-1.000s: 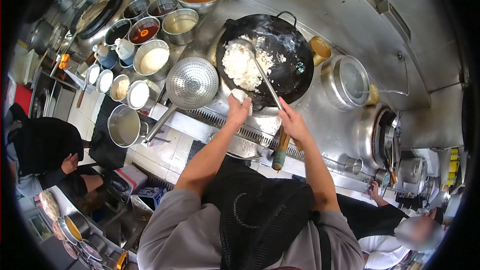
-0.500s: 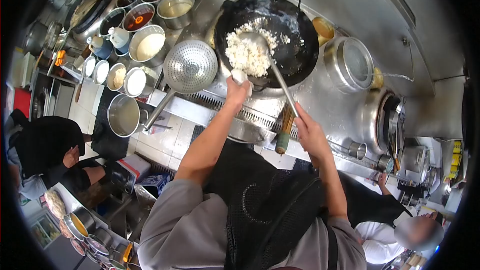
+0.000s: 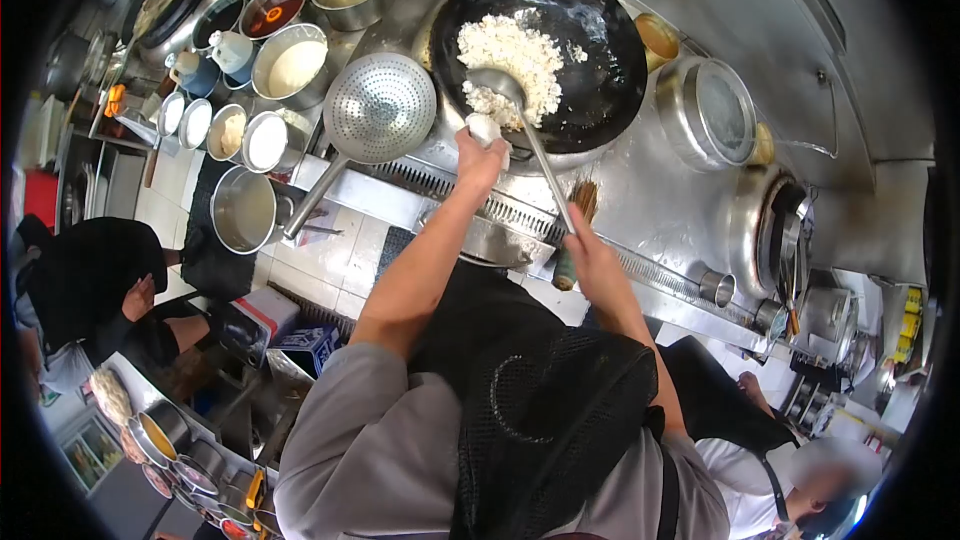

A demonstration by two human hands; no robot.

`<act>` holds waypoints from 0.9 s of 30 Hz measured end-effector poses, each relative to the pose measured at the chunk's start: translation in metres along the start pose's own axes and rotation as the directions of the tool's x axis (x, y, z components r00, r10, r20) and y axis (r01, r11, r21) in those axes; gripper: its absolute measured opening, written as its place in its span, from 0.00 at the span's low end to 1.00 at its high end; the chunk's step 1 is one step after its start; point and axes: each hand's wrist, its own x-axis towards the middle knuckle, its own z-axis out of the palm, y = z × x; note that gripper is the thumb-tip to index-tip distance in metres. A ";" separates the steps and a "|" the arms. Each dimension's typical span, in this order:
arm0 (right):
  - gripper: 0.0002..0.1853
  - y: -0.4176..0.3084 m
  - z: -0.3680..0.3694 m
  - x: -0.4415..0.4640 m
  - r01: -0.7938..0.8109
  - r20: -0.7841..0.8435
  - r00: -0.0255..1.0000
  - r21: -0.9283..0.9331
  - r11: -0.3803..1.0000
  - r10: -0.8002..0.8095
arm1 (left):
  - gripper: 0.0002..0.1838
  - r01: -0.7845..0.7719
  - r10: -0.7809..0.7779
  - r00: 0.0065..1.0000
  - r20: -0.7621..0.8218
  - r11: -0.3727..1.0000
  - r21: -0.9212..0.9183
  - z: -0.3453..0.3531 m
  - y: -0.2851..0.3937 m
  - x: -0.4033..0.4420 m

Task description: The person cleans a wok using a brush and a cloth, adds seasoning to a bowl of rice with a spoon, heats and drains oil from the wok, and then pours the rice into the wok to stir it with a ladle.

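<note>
A black wok (image 3: pixel 600 90) sits on the stove with fried rice (image 3: pixel 520 50) in its left half. My left hand (image 3: pixel 478 158) is closed round a white cloth (image 3: pixel 484 127) at the wok's near rim; the cloth hides what it grips there. My right hand (image 3: pixel 592 255) is wrapped round the handle of a ladle (image 3: pixel 545 165). The ladle's bowl rests in the rice at the near left of the wok. Just left of the wok lies a perforated strainer (image 3: pixel 380 108), its handle pointing towards me. A bamboo brush (image 3: pixel 572 245) is partly behind my right hand.
Several metal pots of sauces, among them a red one (image 3: pixel 272 12), and white seasoning bowls (image 3: pixel 266 142) stand at the left. A lidded steel pot (image 3: pixel 705 112) is right of the wok. One person (image 3: pixel 95 275) is at the left, another (image 3: pixel 745 440) at the lower right.
The ladle's bowl has moved from the middle of the rice towards the near left rim. My right hand has come down and slightly left. My left hand stays at the rim.
</note>
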 end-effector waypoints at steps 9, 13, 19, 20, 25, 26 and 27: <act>0.27 -0.066 -0.076 -0.019 -0.438 0.264 0.882 0.147 0.887 0.391 | 0.36 -0.010 0.011 0.999 -0.030 1.000 0.019 0.001 -0.002 -0.004; 0.27 0.024 -0.009 0.002 -0.073 0.006 0.997 -0.023 0.997 0.074 | 0.35 -0.020 0.021 0.999 -0.025 0.999 0.035 0.003 0.007 -0.007; 0.25 -0.047 -0.072 -0.016 -0.324 0.086 0.945 0.143 0.935 0.314 | 0.36 -0.021 0.021 1.000 -0.020 1.000 0.014 0.001 0.005 -0.010; 0.26 -0.051 -0.073 -0.026 -0.327 0.076 0.945 0.159 0.931 0.319 | 0.36 -0.024 0.025 0.999 -0.028 0.999 0.030 0.001 0.005 -0.009; 0.27 0.006 -0.018 -0.006 -0.235 0.097 0.964 -0.127 0.964 0.248 | 0.34 -0.025 0.028 0.998 -0.051 0.998 0.058 0.005 0.015 -0.013; 0.27 0.009 -0.020 0.002 -0.235 0.088 0.965 -0.128 0.963 0.247 | 0.34 -0.032 0.034 0.998 -0.045 0.998 0.056 0.006 0.014 -0.012; 0.27 0.011 -0.023 0.010 -0.178 0.011 0.984 -0.029 0.984 0.179 | 0.34 -0.019 0.020 0.999 -0.026 0.999 0.043 0.004 0.011 -0.011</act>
